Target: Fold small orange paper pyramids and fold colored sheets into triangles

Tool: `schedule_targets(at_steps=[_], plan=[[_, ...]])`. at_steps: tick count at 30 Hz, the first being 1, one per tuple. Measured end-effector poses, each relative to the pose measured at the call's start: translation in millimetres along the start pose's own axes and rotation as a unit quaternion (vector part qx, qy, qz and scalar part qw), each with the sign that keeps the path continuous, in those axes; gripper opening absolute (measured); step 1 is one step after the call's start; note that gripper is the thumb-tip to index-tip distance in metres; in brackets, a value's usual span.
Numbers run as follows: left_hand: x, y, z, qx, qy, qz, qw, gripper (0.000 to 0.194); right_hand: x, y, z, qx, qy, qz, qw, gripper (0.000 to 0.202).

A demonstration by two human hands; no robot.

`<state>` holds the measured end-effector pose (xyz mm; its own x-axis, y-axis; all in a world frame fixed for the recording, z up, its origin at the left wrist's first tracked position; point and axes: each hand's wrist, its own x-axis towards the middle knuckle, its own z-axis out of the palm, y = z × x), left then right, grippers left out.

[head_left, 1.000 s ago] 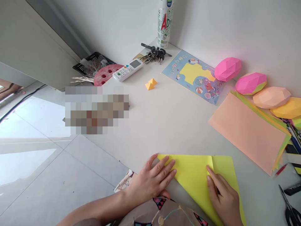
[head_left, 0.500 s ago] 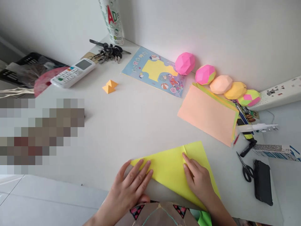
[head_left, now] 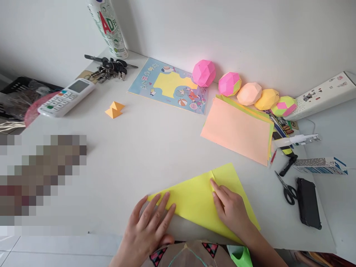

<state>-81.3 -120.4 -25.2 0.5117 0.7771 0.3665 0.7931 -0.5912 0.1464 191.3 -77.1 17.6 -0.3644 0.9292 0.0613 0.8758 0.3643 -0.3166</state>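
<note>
A sheet of yellow paper [head_left: 194, 200], folded on a slant with a narrow point at its left end, lies near the table's front edge. Over that pointed end my left hand [head_left: 148, 222] rests with its fingers spread flat. My right hand [head_left: 232, 205] touches the sheet's right half, its index finger stretched out along the upper edge of the folded layer. The other fingers of that hand are partly bent and the thumb stands apart, with nothing gripped. A small orange folded paper piece [head_left: 114, 109] lies on the table farther left.
Behind lie a stack of coloured paper [head_left: 236, 129], a blue paper packet [head_left: 139, 81] and several faceted paper balls [head_left: 204, 73]. Scissors [head_left: 289, 193] and a black phone-like case [head_left: 308, 204] are at right. Keys [head_left: 111, 68], a remote control [head_left: 66, 98] and a can [head_left: 109, 31] stand at left.
The camera view has shifted, so most of the tabletop things appear farther left. Both hands keep nearly the same places on the yellow paper, the right index finger still at the fold.
</note>
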Motion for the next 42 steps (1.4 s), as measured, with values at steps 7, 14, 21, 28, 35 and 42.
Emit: schedule_targets(at_steps=[7,14,21,28,35,42], plan=[[1.0,2.1,-1.2,0.003,0.018,-0.015,1.0,0.06,-2.0,1.7,3.7,-0.005,0.006,-0.003,1.0,0.039],[0.3,2.4,3.4,-0.009,0.046,-0.032,0.998,0.058,-0.5,2.0,2.6,-0.009,0.017,-0.011,1.0,0.038],[-3.5,6.4,4.1,0.046,0.008,-0.034,0.998,0.055,1.8,8.2,3.4,-0.002,0.044,-0.027,0.999,0.038],[-6.6,4.9,6.3,0.071,-0.026,-0.019,0.997,0.064,4.1,9.2,5.4,-0.008,0.051,-0.035,0.998,0.039],[-4.8,3.5,6.8,0.05,-0.019,-0.02,0.998,0.064,4.8,9.1,5.7,-0.021,0.061,-0.035,0.997,0.039],[-6.0,4.2,6.4,0.058,-0.024,-0.02,0.998,0.066,6.1,8.8,4.1,-0.014,0.058,-0.032,0.998,0.038]])
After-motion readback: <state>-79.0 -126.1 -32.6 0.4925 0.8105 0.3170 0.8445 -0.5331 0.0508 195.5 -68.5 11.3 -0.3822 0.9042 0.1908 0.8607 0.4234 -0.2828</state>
